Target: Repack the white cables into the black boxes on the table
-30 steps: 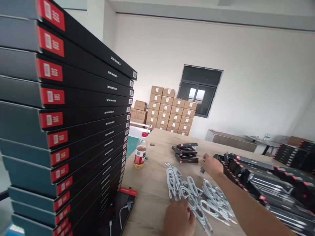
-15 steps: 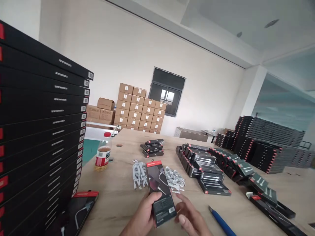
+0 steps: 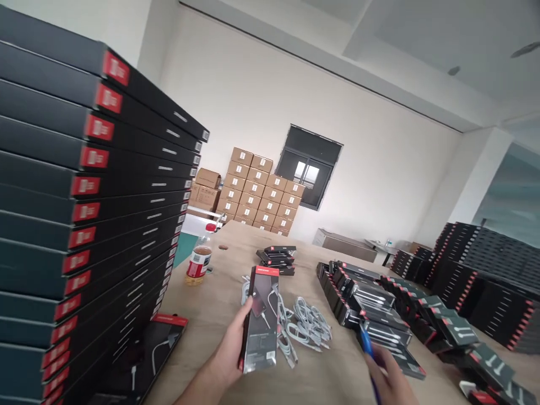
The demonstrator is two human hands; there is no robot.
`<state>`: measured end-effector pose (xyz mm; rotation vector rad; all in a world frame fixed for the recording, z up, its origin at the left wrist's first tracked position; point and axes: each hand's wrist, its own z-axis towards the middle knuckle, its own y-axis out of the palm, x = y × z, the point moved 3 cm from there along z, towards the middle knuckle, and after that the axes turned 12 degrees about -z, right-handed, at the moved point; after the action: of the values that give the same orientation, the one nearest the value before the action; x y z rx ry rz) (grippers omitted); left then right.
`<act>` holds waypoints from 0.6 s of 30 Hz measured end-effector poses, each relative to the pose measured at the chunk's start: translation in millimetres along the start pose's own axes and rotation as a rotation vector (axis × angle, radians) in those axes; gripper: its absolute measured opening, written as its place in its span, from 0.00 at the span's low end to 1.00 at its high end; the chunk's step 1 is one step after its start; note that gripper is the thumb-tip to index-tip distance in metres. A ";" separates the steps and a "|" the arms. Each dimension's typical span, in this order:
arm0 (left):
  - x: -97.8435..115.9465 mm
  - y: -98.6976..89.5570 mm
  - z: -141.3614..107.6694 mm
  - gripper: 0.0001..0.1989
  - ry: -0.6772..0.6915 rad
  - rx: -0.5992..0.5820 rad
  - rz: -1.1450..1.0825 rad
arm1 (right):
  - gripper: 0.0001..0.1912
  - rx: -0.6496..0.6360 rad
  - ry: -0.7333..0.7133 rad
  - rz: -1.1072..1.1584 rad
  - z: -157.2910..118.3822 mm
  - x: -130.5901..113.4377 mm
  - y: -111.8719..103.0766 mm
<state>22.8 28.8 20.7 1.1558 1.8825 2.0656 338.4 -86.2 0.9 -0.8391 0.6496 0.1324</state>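
My left hand is closed round the left side of a slim black and red cable box, held upright and tilted with its printed face towards me. Behind that box, bundles of grey-white charging cables lie on the table, partly hidden by it. At the lower right, my right hand grips a blue pen-like tool with a dark tip pointing away from me. Whether this tool is a pen or a cutter I cannot tell. The tool overlaps the near end of the row of cable boxes in view.
A tall stack of black boxes rises at the left, with another box at its foot. A red-capped bottle stands beyond. Further back are a small box pile and brown cartons. More black boxes fill the right.
My right hand has moved right and picked up the blue tool from the table. My left hand still holds the cable box, now turned more upright. The view has shifted left.
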 end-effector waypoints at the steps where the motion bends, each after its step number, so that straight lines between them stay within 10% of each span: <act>1: 1.2 -0.4 1.1 0.27 0.015 0.005 -0.021 | 0.29 0.027 -0.070 0.056 8.5 -26.2 12.1; 6: 7.3 -11.8 4.9 0.25 0.067 0.090 -0.038 | 0.20 0.277 -0.452 0.063 13.6 -117.4 77.1; 18: 8.1 -11.8 8.2 0.26 0.093 0.117 -0.067 | 0.17 0.027 -0.748 0.014 -28.1 -129.1 86.9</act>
<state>17.3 42.5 13.3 1.0210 2.0797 2.0315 190.5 -30.3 6.0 -0.6900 -0.0470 0.4248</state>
